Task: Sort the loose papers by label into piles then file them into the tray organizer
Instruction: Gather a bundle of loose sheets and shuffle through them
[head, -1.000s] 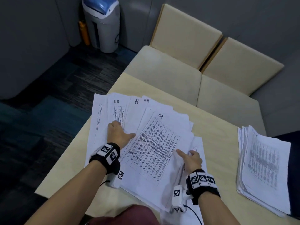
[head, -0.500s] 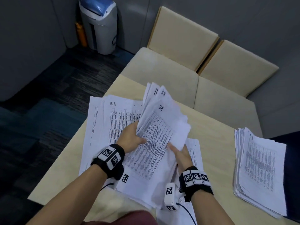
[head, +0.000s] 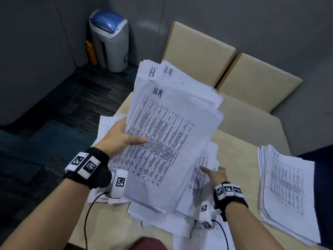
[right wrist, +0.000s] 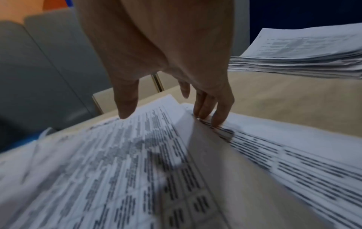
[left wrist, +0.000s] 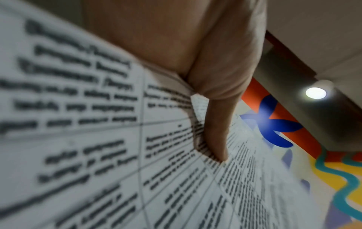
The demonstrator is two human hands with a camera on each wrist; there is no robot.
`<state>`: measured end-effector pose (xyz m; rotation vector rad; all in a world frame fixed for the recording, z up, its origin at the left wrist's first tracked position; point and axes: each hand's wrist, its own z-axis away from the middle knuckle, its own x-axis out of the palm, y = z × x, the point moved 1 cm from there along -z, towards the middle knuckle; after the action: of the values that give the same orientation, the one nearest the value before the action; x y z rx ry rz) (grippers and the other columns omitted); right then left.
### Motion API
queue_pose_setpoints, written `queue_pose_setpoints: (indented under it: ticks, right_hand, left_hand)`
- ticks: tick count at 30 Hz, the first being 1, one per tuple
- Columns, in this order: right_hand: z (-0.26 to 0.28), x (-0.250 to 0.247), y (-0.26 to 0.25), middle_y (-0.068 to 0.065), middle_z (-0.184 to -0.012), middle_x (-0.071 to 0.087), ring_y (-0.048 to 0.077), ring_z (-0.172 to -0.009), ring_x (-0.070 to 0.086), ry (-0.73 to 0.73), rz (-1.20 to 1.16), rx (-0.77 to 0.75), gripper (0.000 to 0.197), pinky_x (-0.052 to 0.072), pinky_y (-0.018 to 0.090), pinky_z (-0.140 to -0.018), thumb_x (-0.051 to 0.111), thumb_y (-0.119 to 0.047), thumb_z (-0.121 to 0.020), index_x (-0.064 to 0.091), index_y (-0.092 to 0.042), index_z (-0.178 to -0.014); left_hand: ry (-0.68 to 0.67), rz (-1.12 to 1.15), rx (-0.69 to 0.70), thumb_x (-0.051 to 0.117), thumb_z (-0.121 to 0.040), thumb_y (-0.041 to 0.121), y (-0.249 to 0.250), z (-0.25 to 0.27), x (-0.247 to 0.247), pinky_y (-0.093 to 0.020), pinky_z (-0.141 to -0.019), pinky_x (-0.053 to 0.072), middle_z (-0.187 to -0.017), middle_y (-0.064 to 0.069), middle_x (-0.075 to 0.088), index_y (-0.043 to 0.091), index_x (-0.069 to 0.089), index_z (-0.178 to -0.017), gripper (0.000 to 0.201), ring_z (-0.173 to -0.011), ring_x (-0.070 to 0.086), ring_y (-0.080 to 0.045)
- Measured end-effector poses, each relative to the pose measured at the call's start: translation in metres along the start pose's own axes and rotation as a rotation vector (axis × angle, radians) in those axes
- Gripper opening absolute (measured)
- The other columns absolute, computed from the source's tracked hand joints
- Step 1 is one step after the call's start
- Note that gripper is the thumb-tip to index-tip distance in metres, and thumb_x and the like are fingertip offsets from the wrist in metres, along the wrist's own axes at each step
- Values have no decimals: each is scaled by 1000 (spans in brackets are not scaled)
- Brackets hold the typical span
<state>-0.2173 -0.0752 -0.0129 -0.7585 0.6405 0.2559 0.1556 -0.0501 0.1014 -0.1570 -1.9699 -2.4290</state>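
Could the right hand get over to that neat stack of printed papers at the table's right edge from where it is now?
Probably yes. The right hand holds nothing, its fingers resting on the loose sheets. Only bare beige tabletop lies between it and the neat stack of printed white papers, which sits beside that forearm.

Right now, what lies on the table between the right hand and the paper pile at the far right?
Nothing: in the head view, bare table separates the right hand from the paper pile.
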Motion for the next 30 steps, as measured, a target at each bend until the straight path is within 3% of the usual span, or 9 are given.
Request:
queue_pose_setpoints:
  ticks: [4, 8, 13, 16, 19, 21, 23, 25, 30]
  right_hand:
    - [2, 3, 19, 24, -139, 54, 39, -121, 58, -1, 44, 80, 104, 51, 40, -92, 91, -44, -69, 38, 5, -143]
    - [7, 10, 24, 21, -117, 69, 34, -100, 66, -50, -21, 8, 52, 52, 39, -83, 83, -20, -81, 62, 4, -121]
    - [41, -1, 10, 12, -111, 74, 28, -92, 67, -138, -267, -121, 35, 53, 36, -80, 72, -15, -84, 69, -4, -118]
    - [57, -7, 10, 5, -89, 78, 23, -73, 74, -213, -491, -92, 21, 57, 27, -53, 61, -2, -93, 70, -10, -111]
    - [51, 0, 25, 11, -104, 78, 26, -90, 76, -259, -657, 71, 32, 59, 32, -64, 54, -25, -104, 66, -9, -128]
    - [47, 4, 30, 11, -99, 79, 25, -83, 77, -287, -736, 178, 50, 60, 31, -62, 45, -52, -104, 71, -11, -116]
    - [41, 9, 31, 7, -114, 76, 24, -99, 76, -338, -754, 198, 60, 60, 38, -81, 55, -69, -92, 69, -19, -123]
    - [38, 12, 33, -4, -130, 67, 22, -119, 65, -364, -680, 174, 68, 48, 47, -107, 77, -63, -79, 60, -25, -133]
    - [34, 14, 28, 8, -107, 77, 30, -97, 73, -279, -563, 108, 45, 57, 46, -91, 85, -16, -80, 68, -12, -121]
  left_hand:
    - [85, 74, -54, 76, -74, -6, -17, 9, -5, -33, -89, 58, -111, 0, 75, 13, 58, -127, 58, -106, 70, -20]
    - [87, 182, -84, 81, -66, -1, -17, 13, -5, -28, -79, 60, -110, -5, 75, 9, 56, -126, 66, -105, 70, -24]
    - [-58, 198, -179, 91, -60, 17, -30, -2, 23, -40, -94, 54, -116, -6, 73, 12, 59, -126, 74, -107, 70, -23]
    - [-89, 155, -345, 84, -71, 8, -62, -19, 52, -47, -109, 42, -127, -1, 68, 13, 54, -133, 69, -123, 61, -23]
    - [29, -111, -490, 82, -76, 9, -102, -32, 76, -52, -116, 30, -149, -6, 44, 10, 34, -147, 85, -139, 41, -31]
    - [112, -430, -459, 77, -83, 10, -118, -35, 90, -44, -109, 40, -150, -15, 41, 6, 25, -150, 86, -133, 46, -33]
    - [161, -612, -346, 77, -84, 14, -127, -37, 101, -41, -105, 44, -151, -17, 36, 7, 16, -153, 93, -130, 48, -32]
    - [185, -670, -279, 80, -81, 17, -132, -41, 106, -43, -113, 38, -155, -14, 28, 9, 11, -154, 101, -139, 39, -31]
    - [2, -548, -255, 76, -85, 16, -131, -44, 111, -42, -94, 55, -142, -14, 50, 20, 18, -150, 87, -116, 61, -34]
